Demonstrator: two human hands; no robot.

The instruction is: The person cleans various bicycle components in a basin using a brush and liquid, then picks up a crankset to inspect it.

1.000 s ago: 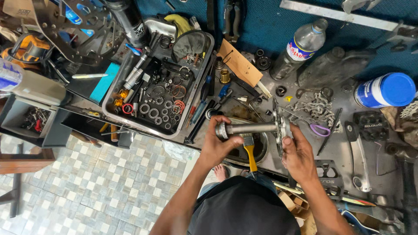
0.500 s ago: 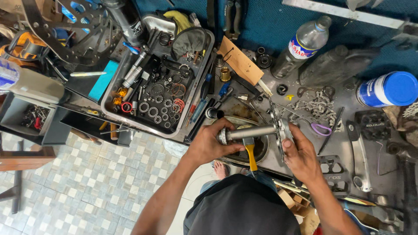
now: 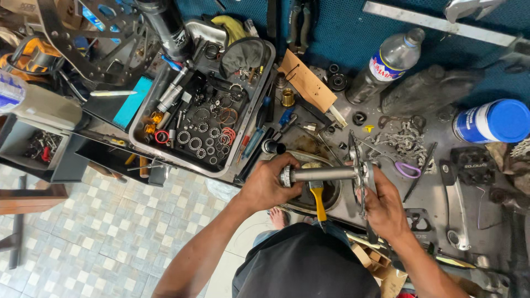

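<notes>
The left hand (image 3: 270,185) is curled around the metal spindle (image 3: 323,174); the right hand (image 3: 383,207) grips its chainring (image 3: 359,171). At ten o'clock, a tray (image 3: 144,128) holds rings and bearings.

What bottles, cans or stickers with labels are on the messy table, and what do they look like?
Clear plastic bottle: lying tilted at the top, right of the middle, on the blue mat; red, white and blue label band.
Blue can: on its side at the far right edge; round, blue cap end, white and blue label.
Plastic bottle: far left edge; pale body, blue and white label.
</notes>
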